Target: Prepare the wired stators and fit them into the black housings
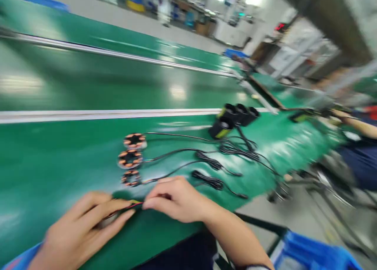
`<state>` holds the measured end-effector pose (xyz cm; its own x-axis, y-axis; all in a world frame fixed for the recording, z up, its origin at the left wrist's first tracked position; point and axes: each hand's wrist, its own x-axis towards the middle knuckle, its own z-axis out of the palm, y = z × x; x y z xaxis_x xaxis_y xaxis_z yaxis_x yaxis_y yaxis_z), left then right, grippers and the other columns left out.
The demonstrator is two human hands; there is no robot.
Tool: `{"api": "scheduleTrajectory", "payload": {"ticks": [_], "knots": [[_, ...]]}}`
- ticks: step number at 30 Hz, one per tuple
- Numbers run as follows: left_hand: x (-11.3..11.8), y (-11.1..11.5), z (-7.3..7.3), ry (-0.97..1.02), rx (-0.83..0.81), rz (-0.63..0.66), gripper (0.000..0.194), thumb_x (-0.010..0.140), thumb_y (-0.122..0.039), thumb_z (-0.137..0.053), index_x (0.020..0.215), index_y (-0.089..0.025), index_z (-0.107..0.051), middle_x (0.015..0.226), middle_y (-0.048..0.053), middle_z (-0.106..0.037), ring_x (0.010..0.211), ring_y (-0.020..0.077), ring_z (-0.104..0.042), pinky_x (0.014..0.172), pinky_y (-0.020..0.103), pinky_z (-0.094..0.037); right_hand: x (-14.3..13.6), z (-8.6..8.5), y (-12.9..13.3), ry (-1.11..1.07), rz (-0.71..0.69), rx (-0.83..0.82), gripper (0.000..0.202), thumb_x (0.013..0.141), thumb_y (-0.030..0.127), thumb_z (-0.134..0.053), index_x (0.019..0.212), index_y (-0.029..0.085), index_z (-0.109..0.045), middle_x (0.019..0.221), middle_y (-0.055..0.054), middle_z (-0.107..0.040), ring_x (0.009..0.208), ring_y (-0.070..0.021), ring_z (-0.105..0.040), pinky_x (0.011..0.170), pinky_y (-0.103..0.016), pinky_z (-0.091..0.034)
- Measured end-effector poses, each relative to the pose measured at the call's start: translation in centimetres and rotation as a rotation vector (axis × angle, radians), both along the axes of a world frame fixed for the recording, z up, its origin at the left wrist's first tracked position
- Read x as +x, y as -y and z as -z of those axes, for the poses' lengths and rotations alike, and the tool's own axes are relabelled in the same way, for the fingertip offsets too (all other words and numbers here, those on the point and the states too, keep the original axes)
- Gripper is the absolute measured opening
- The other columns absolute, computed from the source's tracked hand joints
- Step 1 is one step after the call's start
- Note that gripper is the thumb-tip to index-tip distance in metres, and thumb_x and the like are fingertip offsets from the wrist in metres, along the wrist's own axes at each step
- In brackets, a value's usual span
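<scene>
Low over the green mat, my left hand pinches thin red, black and yellowish wires between thumb and fingers. My right hand has its thumb and fingertips closed on the black cable where these wires run into it. Whatever lies under my left palm is mostly hidden. Just beyond my hands, three ring-shaped motor stators with copper windings sit in a column: a far one, a middle one and a near one. Black cables lead from them to the right.
Bundled black cables lie right of the stators. Several black cups with yellow-green labels stand behind them. A white strip crosses the green bench. At lower right is a blue crate; another person's arm shows far right.
</scene>
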<state>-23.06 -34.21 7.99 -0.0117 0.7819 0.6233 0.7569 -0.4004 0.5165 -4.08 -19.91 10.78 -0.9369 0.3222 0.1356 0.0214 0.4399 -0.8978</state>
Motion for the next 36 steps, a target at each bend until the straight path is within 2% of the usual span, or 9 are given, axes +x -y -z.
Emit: {"api": "scheduleTrajectory", "payload": {"ticks": [2,4,9,14,19,24,30,36], "knots": [[-0.5,1.4,-0.4,-0.011,-0.071,-0.107,0.01,0.104,-0.03,-0.064,0.104,-0.023,-0.07,0.085,-0.002,-0.062,0.069,0.0093,-0.063,0.062,0.018,-0.053,0.3,0.1,0.0,0.009,0.048,-0.07,0.019,0.102,0.028,-0.068,0.089,0.018,-0.076,0.078,0.001,-0.072,0.071,-0.0112,-0.063,0.069,-0.02,-0.047],[-0.5,1.7,-0.8,0.012,-0.101,-0.131,0.009,0.105,-0.026,-0.062,0.101,-0.021,-0.068,0.085,-0.001,-0.06,0.071,0.0085,-0.063,0.065,0.017,-0.053,0.4,0.0,0.0,0.038,0.04,-0.103,0.021,0.103,0.029,-0.066,0.087,0.02,-0.076,0.075,0.001,-0.07,0.069,-0.011,-0.06,0.067,-0.021,-0.044],[0.0,1.6,-1.4,0.025,-0.076,-0.108,0.015,0.105,-0.017,-0.057,0.097,-0.019,-0.07,0.081,-0.001,-0.056,0.069,0.0088,-0.059,0.062,0.019,-0.05,0.4,-0.6,0.5,0.082,0.019,-0.128,0.028,0.106,0.036,-0.061,0.087,0.02,-0.075,0.073,0.001,-0.066,0.067,-0.0109,-0.057,0.065,-0.022,-0.041],[-0.2,2.0,-1.4,-0.024,-0.013,-0.063,0.013,0.105,-0.015,-0.058,0.105,-0.017,-0.071,0.08,0.0,-0.057,0.068,0.0106,-0.058,0.063,0.025,-0.049,0.4,-0.2,0.5,0.102,0.021,-0.125,0.026,0.106,0.034,-0.062,0.087,0.02,-0.074,0.072,0.001,-0.065,0.068,-0.0109,-0.056,0.063,-0.022,-0.04],[-0.4,2.1,-1.4,-0.078,-0.033,-0.068,0.015,0.106,-0.017,-0.057,0.107,-0.018,-0.071,0.078,-0.001,-0.056,0.065,0.011,-0.054,0.06,0.026,-0.045,0.6,-0.1,0.6,0.099,0.014,-0.121,0.026,0.106,0.033,-0.062,0.087,0.02,-0.073,0.071,0.001,-0.063,0.066,-0.0112,-0.055,0.063,-0.023,-0.04],[-0.4,2.1,-1.3,0.013,-0.097,-0.077,0.013,0.105,-0.024,-0.062,0.107,-0.019,-0.074,0.083,0.0,-0.056,0.07,0.0104,-0.058,0.063,0.021,-0.051,0.6,-0.1,0.7,0.111,0.018,-0.115,0.026,0.106,0.035,-0.062,0.088,0.02,-0.074,0.072,0.001,-0.062,0.065,-0.0118,-0.054,0.061,-0.024,-0.041],[-0.1,1.9,-1.1,0.086,-0.106,-0.101,0.013,0.104,-0.028,-0.064,0.098,-0.017,-0.068,0.085,0.0,-0.058,0.067,0.0098,-0.057,0.061,0.021,-0.05,0.8,0.0,0.5,0.128,0.013,-0.129,0.025,0.106,0.036,-0.062,0.092,0.02,-0.076,0.076,-0.001,-0.067,0.066,-0.0124,-0.057,0.061,-0.025,-0.042],[0.0,1.8,-1.0,0.044,-0.061,-0.119,0.007,0.097,-0.012,-0.064,0.095,-0.018,-0.066,0.084,0.001,-0.06,0.072,0.0119,-0.06,0.065,0.023,-0.053,1.0,-0.3,0.5,0.124,0.012,-0.105,0.025,0.106,0.036,-0.062,0.092,0.021,-0.077,0.075,-0.002,-0.069,0.064,-0.0127,-0.059,0.059,-0.025,-0.043]]}}
